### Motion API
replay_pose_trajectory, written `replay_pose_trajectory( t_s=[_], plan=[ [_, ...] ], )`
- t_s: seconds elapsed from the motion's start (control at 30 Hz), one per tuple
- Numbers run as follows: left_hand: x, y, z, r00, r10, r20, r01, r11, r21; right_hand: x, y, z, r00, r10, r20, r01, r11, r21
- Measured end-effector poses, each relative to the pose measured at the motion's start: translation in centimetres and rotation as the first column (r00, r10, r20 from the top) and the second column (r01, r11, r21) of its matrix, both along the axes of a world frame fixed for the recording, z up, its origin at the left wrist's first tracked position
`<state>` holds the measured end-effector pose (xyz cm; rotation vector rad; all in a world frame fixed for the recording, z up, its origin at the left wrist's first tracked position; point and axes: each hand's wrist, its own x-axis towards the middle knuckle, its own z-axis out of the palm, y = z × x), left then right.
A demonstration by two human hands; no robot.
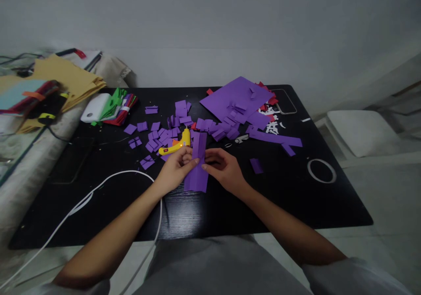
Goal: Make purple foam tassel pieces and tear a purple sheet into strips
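A long strip of purple paper (196, 178), creased along its length, is held up between my two hands over the front of the table. My left hand (176, 168) pinches its left edge, thumb on the near face. On the right edge, the thumb and fingers of my right hand (224, 168) close on the same strip. Just beyond my left hand lies a yellow glue gun (177, 143) with a small orange light. Small folded purple paper pieces (153, 143) are scattered around it. A pair of scissors (241, 139) rests beyond my right hand, partly hidden among paper.
A large purple sheet (226, 95) lies at the back, near white paper scraps (272, 126). A tape ring (321, 170) is at the right. The white cord (112, 176) crosses the left front. Green and red paper bundles (118, 106) and brown envelopes (66, 77) sit left.
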<state>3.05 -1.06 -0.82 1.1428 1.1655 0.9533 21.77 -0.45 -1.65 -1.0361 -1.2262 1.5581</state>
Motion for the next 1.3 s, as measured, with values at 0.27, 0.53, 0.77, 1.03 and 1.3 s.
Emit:
replay_pose_trajectory(
  t_s=[0.27,0.53,0.77,1.03,1.3],
  plan=[
    [0.0,-0.5,0.0,0.985,0.122,-0.122,-0.089,0.966,0.244,0.2,0.7,-0.7,0.999,-0.031,-0.011,0.030,0.998,-0.052],
    [-0.2,-0.7,0.1,0.890,0.093,-0.447,0.113,0.904,0.413,0.2,0.7,-0.6,0.998,-0.070,-0.008,0.070,0.996,-0.047],
    [0.1,-0.8,0.4,0.879,0.115,-0.462,0.167,0.834,0.525,0.2,0.7,-0.7,0.998,-0.068,0.016,0.069,0.993,-0.101],
    [0.0,-0.9,0.3,0.865,0.119,-0.487,0.193,0.818,0.542,0.2,0.7,-0.3,0.996,-0.081,-0.040,0.071,0.976,-0.204],
    [0.1,-1.0,0.5,0.864,0.155,-0.479,0.185,0.787,0.588,0.2,0.7,-0.1,0.996,-0.087,-0.036,0.079,0.977,-0.197]
  ],
)
